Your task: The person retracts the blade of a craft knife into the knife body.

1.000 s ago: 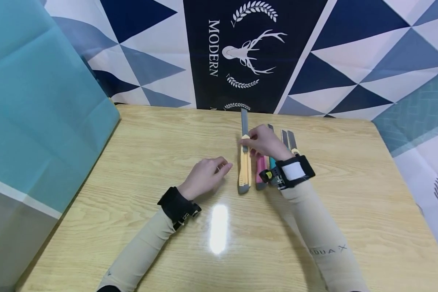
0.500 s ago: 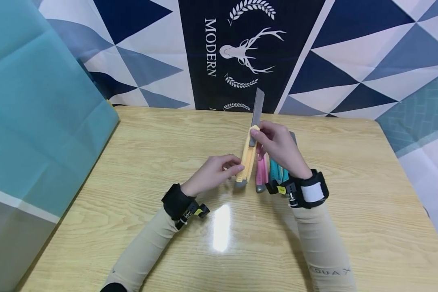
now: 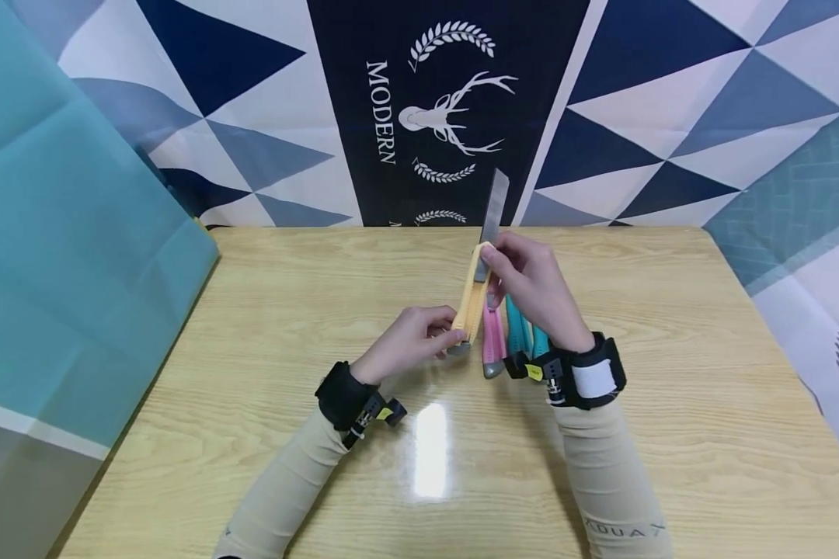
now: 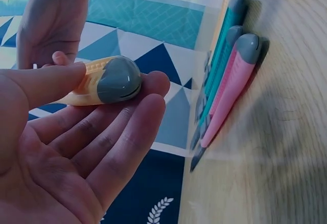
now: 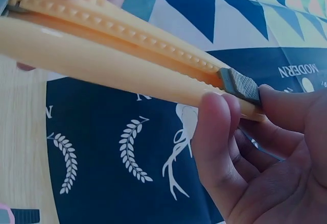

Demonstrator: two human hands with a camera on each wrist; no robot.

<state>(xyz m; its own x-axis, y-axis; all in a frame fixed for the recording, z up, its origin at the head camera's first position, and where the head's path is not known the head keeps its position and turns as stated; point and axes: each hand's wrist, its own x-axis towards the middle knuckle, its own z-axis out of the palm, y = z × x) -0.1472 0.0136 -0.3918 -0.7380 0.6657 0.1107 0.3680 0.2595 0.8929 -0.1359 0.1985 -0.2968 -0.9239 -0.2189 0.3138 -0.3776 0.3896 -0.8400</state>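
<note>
A yellow utility knife (image 3: 469,312) with a grey end cap (image 4: 120,80) is held tilted above the table, its long blade (image 3: 495,203) out and pointing away from me. My left hand (image 3: 414,341) pinches the tail end between thumb and fingers. Near the blade end, my right hand (image 3: 537,286) grips the body, and its thumb rests against the grey slider (image 5: 242,85). On the table beside the held knife lie a pink utility knife (image 3: 492,339) and two teal utility knives (image 3: 516,326), partly hidden by my right hand.
Another yellow utility knife (image 4: 219,22) lies beyond the teal ones in the left wrist view. Patterned cloth (image 3: 252,93) hangs along the back edge of the wooden table (image 3: 308,272). A teal covering (image 3: 98,217) borders the left side.
My right hand has lifted the yellow utility knife off the table and tilted it. My left hand has moved right and now pinches its tail end. The head view has shifted slightly.
</note>
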